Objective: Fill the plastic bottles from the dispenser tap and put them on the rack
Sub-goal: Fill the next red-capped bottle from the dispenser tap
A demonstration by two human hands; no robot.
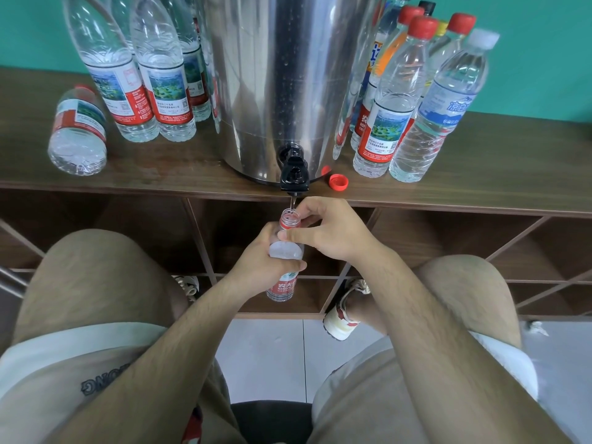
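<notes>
step: filling, pretty clearly. A thin stream is running from the tap (294,176) straight into the open mouth of the bottle (286,251).
bottle: it's hanging upright just under the bench (160,177) edge with its neck right below the spout, no cap on.
left grip (259,261): it's wrapping around the bottle's body and taking the weight.
right grip (330,232): thumb and fingers are curling in at the neck and steadying it, not spread open at all.
fill level: the hands are covering most of the bottle, so I can't really say how full it's getting.
dispenser (282,75): the big steel drum is sitting on the bench with the tap sticking out over the edge.
cap (339,182): a loose red one is lying on the bench just right of the tap, probably this bottle's.
other bottles: the capped bunch (384,123) is standing right of the drum, the uncapped ones (153,75) are on the left, and one (78,133) is lying on its side.
next: I'm guessing one grip needs to come off to shut the tap once it's full, while keeping the bottle level so nothing is slopping out. Then the cap is going on and the bottle is heading to the rack (448,245).
</notes>
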